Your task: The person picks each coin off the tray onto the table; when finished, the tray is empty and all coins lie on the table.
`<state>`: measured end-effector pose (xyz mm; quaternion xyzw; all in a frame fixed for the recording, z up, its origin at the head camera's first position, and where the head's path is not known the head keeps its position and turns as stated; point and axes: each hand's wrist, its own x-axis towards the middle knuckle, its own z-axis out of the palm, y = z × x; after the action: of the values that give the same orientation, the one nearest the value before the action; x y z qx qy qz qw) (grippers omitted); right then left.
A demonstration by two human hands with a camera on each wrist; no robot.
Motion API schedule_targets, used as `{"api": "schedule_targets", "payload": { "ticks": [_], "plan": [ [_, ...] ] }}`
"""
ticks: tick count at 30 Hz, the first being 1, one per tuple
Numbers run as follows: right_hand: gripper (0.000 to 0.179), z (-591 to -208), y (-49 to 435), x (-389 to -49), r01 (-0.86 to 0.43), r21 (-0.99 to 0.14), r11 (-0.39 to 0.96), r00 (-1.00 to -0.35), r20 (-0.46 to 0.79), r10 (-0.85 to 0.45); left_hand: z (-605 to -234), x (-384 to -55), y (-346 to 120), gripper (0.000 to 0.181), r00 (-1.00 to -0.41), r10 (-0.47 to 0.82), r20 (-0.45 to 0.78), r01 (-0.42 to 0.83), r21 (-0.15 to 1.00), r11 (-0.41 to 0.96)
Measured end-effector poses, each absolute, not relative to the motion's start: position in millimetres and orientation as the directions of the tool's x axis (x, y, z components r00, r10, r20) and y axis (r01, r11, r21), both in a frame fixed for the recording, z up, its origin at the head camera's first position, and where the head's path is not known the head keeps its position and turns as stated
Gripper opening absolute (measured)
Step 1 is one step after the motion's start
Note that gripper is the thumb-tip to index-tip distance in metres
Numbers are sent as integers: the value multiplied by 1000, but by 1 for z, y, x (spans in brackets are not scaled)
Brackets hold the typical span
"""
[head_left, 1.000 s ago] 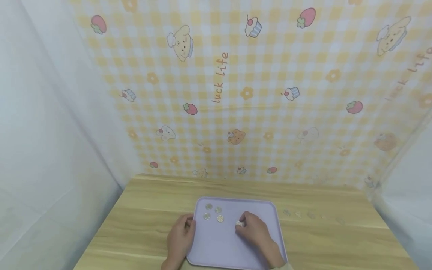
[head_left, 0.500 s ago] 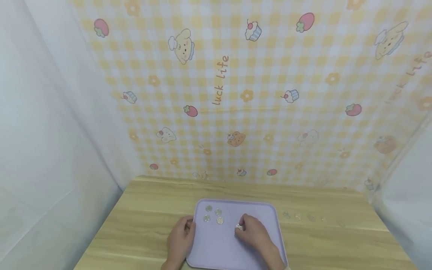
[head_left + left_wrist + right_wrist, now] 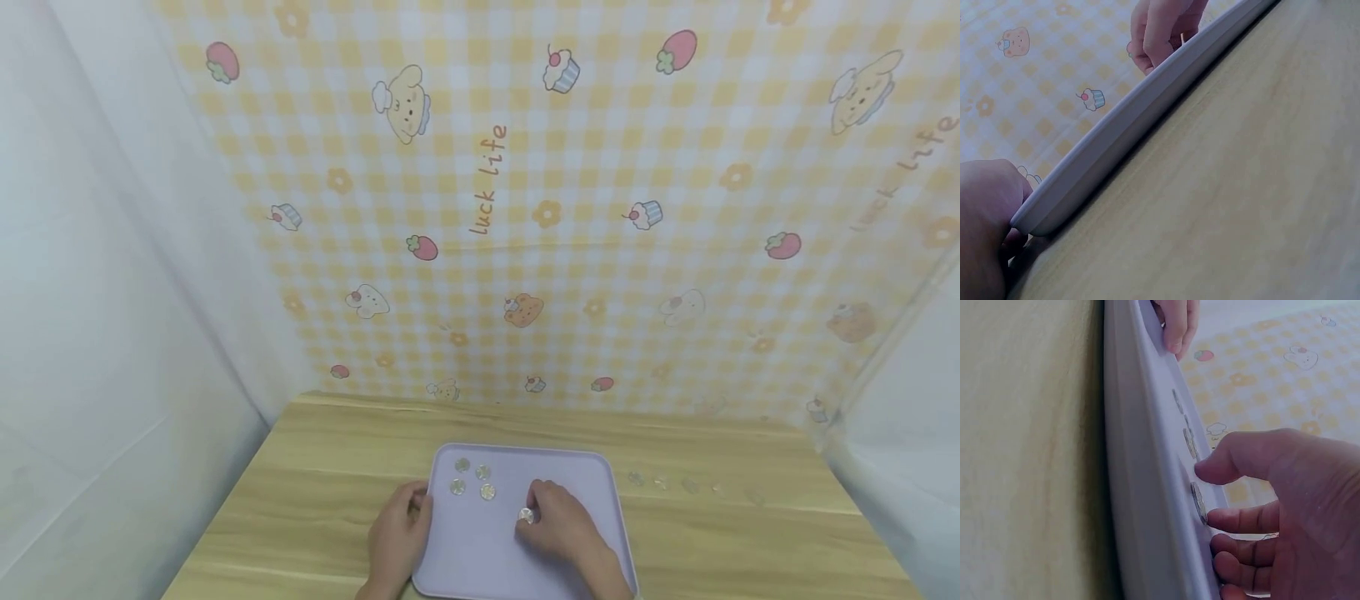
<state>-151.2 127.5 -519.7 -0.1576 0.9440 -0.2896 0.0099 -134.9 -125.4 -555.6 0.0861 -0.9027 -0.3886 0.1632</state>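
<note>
A pale purple tray (image 3: pixel 480 558) lies on the wooden table. My left hand (image 3: pixel 401 529) grips its left rim, fingers curled at the edge; in the left wrist view this hand (image 3: pixel 988 212) is at the tray's corner. Over the tray's right half, my right hand (image 3: pixel 558 525) holds a shiny round coin (image 3: pixel 527 517) between thumb and forefinger. In the right wrist view the coin (image 3: pixel 1199 503) lies flat at the tray surface, with the thumb (image 3: pixel 1216 467) at one edge and the forefinger (image 3: pixel 1241 519) at the other. Several similar coins (image 3: pixel 487 492) sit at the tray's upper left.
Several small translucent pieces (image 3: pixel 660 482) lie in a row on the table (image 3: pixel 735 542) right of the tray. A yellow checked cloth (image 3: pixel 547 267) with cartoon prints hangs behind, and white sheets (image 3: pixel 127 333) enclose the sides.
My right hand and its coin have moved slightly toward me and a little left across the tray. More of the coin shows now. The left hand stays at the rim.
</note>
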Motion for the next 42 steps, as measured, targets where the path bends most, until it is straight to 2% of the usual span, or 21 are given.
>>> {"api": "schedule_targets", "payload": {
  "ticks": [14,26,34,42],
  "plan": [
    [23,-524,127,-154,-170,-609,775,-964,-59,-257,-557,-135,-126,20,-932,-285,226,-36,722,691],
    [15,-525,125,-149,-209,-634,745,-956,-29,-292,-561,-134,-126,19,-929,-291,229,-40,719,694],
    [20,-520,129,-146,-242,-651,720,-941,-24,-338,-561,-133,-125,19,-929,-289,230,-37,720,693],
    [16,-512,127,-147,-229,-629,743,-950,-22,-312,-558,-134,-124,17,-913,-283,296,11,709,705]
  ]
}}
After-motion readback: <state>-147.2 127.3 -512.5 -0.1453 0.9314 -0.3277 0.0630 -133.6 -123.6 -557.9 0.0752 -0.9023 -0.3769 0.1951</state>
